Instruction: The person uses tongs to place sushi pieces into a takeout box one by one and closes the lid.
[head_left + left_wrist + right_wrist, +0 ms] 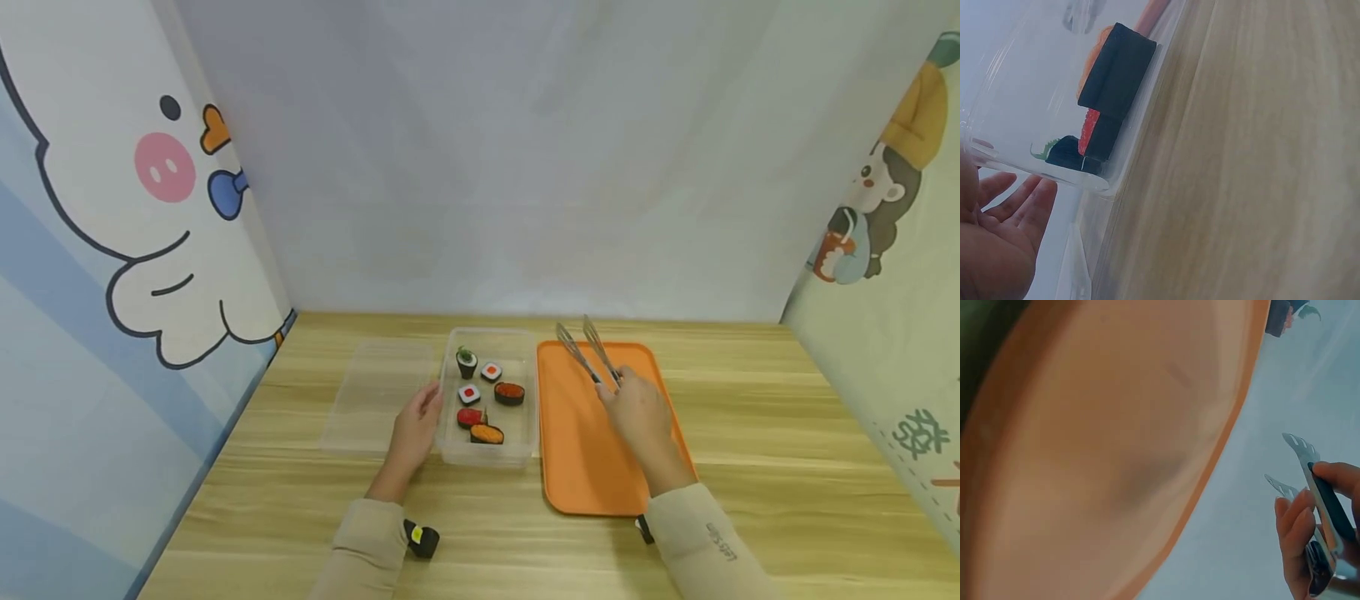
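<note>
My right hand [637, 412] grips metal tongs [588, 350] with dark handles above the orange tray [592, 467]. The tong tips stand apart, with nothing between them in the right wrist view. My left hand [417, 423] is at the left side of a clear plastic container [487, 454], its fingers fairly straight and beside the wall. Inside that container lie several sushi pieces: a green-topped hand roll [467, 363], two small white-and-red rolls [491, 372], a red roe piece [509, 393], a red-topped piece [470, 417] and an orange-topped piece [487, 434].
A flat clear lid [375, 400] lies on the wooden table [262, 492] left of the container. The orange tray stands close to the container's right side. A pale curtain [525, 167] hangs behind the table, with printed panels at both sides.
</note>
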{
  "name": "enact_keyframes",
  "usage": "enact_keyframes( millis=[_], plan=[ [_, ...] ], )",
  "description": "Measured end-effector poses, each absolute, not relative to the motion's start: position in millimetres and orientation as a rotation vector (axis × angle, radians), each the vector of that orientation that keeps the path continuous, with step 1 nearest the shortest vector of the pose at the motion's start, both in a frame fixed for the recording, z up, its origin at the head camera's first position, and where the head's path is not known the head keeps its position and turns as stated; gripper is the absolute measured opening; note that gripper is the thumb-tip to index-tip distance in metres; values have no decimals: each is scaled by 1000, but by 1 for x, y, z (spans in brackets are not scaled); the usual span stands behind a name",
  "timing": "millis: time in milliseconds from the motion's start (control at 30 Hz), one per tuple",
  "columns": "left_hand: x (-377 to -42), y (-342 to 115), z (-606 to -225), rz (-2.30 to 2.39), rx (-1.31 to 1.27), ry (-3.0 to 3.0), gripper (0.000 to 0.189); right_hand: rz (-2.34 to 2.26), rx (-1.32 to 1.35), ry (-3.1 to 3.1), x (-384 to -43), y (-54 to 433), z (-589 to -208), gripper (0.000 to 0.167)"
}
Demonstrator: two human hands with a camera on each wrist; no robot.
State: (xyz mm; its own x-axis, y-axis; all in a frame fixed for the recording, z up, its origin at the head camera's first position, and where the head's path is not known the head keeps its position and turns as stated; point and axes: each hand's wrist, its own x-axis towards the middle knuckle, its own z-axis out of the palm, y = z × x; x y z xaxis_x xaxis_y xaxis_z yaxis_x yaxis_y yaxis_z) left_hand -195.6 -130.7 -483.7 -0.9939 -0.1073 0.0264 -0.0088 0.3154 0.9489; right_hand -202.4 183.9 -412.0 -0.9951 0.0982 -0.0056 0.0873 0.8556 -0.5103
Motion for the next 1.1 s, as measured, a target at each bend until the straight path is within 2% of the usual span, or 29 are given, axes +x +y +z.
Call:
enact_keyframes(
  millis=[267,433,600,1100],
  plan=[
    [-197,-132,-486,-1784,129,-2486,40,753,-268,-3095,-209,189,-430,56],
    [-197,-132,-485,-1766,107,-2496,40,743,-274,-3112,-211,192,-438,50],
    [-199,-131,-482,-1751,93,-2499,41,707,-296,-3185,-215,193,-439,43],
    [-196,-130,-482,-1766,108,-2516,41,626,-435,-3340,-216,189,-442,46]
  ],
)
